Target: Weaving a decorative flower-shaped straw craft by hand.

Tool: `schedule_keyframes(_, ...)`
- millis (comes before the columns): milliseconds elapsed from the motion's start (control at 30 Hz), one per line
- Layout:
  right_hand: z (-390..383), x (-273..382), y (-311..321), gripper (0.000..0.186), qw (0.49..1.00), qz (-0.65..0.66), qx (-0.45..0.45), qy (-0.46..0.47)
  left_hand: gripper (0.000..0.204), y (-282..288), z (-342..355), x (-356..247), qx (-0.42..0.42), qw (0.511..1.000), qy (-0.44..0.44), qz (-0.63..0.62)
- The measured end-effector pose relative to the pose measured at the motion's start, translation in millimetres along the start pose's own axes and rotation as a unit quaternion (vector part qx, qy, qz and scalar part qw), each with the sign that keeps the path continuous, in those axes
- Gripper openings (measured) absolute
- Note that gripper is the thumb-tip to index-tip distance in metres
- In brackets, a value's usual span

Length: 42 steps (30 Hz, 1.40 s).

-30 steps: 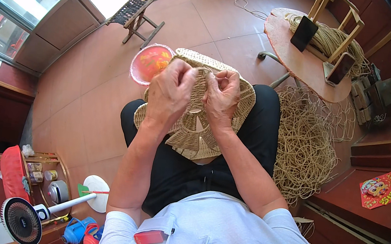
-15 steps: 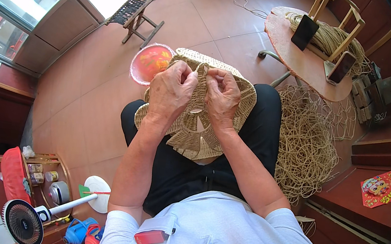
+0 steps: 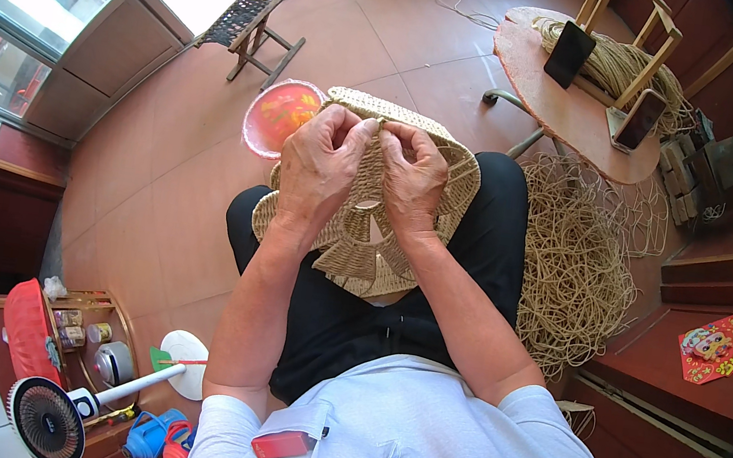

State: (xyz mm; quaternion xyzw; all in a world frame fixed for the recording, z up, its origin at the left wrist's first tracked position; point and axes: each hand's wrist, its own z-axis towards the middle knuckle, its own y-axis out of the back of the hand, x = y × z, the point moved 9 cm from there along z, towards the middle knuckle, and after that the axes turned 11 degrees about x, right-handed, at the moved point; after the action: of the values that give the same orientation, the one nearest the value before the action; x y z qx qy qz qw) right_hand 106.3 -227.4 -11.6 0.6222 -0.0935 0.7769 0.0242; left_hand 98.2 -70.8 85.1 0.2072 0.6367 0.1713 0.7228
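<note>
A tan woven straw piece [image 3: 351, 260] with petal-shaped panels and gaps between them rests across my lap. It looks like a basket or bag, and paler woven straw shows along its far side. At its far edge, my left hand [image 3: 321, 166] is closed in a pinch on the straw cord. Close beside it, my right hand [image 3: 412, 184] pinches the same cord at the edge, with the two sets of fingertips nearly touching. The fingers cover most of the cord between them.
A red, pink-rimmed basin [image 3: 281, 119] stands just beyond my left hand. Loose straw cord [image 3: 572, 267] lies heaped at my right. A round-edged table [image 3: 539, 70] holds a cord coil, a tablet and a phone. A folding stool [image 3: 257, 40] and a fan [image 3: 47, 418] stand to the left.
My hands have drawn closer together at the edge. The cord loop that stood up between my fingers is now smaller and mostly hidden.
</note>
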Motion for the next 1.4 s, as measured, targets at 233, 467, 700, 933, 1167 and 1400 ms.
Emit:
schedule_keyframes(233, 6, 0, 0, 0.025, 0.992, -0.105, 0.05, -0.05, 0.019, -9, 2, 33, -0.01, 0.974, 0.041, -0.223)
schedule_keyframes(467, 13, -5, -3, 0.027, 0.984, -0.092, 0.137, -0.06, 0.04, -40, -7, 1, -0.048, 0.957, -0.111, 0.262)
schedule_keyframes(700, 14, -7, 0, 0.027, 0.988, -0.059, 0.136, -0.052, 0.017, -39, 2, 4, -0.136, 0.976, -0.115, 0.128)
schedule_keyframes(933, 7, -1, -1, 0.022, 0.984, -0.01, 0.141, -0.107, 0.021, -50, -16, 43, -0.134, 0.95, -0.072, -0.272)
schedule_keyframes(1167, 7, 0, -1, 0.021, 0.985, -0.021, 0.143, -0.098, 0.011, -60, -11, 44, 0.016, 0.912, -0.067, -0.403)
schedule_keyframes(1400, 6, 2, -4, 0.022, 0.977, -0.008, 0.172, -0.123, 0.014, -32, -36, 44, -0.048, 0.911, -0.033, -0.409)
